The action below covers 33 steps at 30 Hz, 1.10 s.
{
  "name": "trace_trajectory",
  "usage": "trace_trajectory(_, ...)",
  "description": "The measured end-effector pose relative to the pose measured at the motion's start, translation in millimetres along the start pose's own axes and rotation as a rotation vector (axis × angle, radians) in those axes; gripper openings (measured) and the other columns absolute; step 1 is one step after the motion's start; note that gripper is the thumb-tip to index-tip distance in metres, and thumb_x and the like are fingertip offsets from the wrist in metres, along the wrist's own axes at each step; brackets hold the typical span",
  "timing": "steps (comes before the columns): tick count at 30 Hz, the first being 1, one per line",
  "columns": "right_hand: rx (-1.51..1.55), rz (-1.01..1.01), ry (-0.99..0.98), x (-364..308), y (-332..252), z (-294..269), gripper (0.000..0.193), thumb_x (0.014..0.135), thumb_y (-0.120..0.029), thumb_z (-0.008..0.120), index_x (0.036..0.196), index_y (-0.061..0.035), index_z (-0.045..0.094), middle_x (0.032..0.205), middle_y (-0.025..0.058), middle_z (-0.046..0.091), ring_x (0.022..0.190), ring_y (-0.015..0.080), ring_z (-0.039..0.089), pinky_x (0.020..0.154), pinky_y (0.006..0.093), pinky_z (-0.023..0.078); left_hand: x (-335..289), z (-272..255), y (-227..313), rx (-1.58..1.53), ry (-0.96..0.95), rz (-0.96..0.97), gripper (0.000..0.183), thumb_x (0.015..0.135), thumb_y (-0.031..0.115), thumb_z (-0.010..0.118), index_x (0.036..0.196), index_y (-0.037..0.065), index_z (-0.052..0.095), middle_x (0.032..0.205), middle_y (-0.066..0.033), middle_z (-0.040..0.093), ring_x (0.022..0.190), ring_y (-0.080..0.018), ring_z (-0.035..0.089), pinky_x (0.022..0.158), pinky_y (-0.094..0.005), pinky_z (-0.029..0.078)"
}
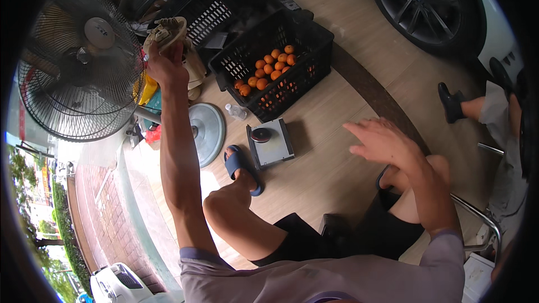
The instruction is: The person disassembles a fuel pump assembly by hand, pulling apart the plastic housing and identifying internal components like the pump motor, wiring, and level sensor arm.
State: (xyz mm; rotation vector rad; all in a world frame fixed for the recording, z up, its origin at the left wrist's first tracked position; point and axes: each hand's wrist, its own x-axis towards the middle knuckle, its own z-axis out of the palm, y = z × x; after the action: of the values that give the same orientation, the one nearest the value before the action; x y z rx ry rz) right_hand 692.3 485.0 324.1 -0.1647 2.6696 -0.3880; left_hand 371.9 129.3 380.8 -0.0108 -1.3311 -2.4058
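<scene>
The left hand (167,68) is extending forward and grasping the lower edge of a beige, round-rimmed part (175,29); its exact type is not showing clearly. This part is sitting between a wire-caged pedestal fan (81,62) and a black perforated crate (306,80). The right hand (387,145) is hovering above the beige floor (331,174), released, with its fingers extending. The crate is containing oranges (268,69). Near it, 1 dark oval object (260,135) is resting on a flat gray box (275,153).
</scene>
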Motion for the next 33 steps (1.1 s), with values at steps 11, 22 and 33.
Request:
trace_trajectory(11, 0.9, -0.507, 0.501, 20, -3, -27, 0.117, 0.075, -0.065, 0.084, 0.161, -0.0082, 0.031, 0.157, 0.0201, 0.044, 0.148, 0.0351, 0.039, 0.117, 0.0523, 0.039, -217, 72, 71, -0.262, -0.455, -0.532, 0.028, 0.106, 0.021, 0.058, 0.118, -0.004, 0.064, 0.101, -0.0116, 0.071, 0.088, -0.0159, 0.071, 0.081, -0.0309, 0.065)
trace_trajectory(22, 1.306, -0.731, 0.613, 15, -33, 3, 0.121, 0.07, -0.037, 0.093, 0.158, 0.0012, 0.019, 0.144, 0.019, 0.049, 0.138, 0.0298, 0.048, 0.118, 0.0422, 0.041, -277, 95, 45, -0.246, -0.566, -0.715, 0.033, 0.105, 0.027, 0.062, 0.117, -0.003, 0.065, 0.106, -0.0124, 0.074, 0.092, -0.0174, 0.073, 0.08, -0.0275, 0.065)
trace_trajectory(33, 1.42, -0.504, 0.511, -6, -10, -13, 0.111, 0.07, -0.036, 0.086, 0.157, 0.0013, 0.028, 0.138, 0.0161, 0.057, 0.13, 0.0263, 0.056, 0.113, 0.0397, 0.045, -230, 26, -7, 0.133, -0.63, -0.687, 0.054, 0.107, 0.042, 0.054, 0.136, -0.004, 0.058, 0.111, -0.0144, 0.075, 0.096, -0.0212, 0.073, 0.087, -0.0341, 0.061)
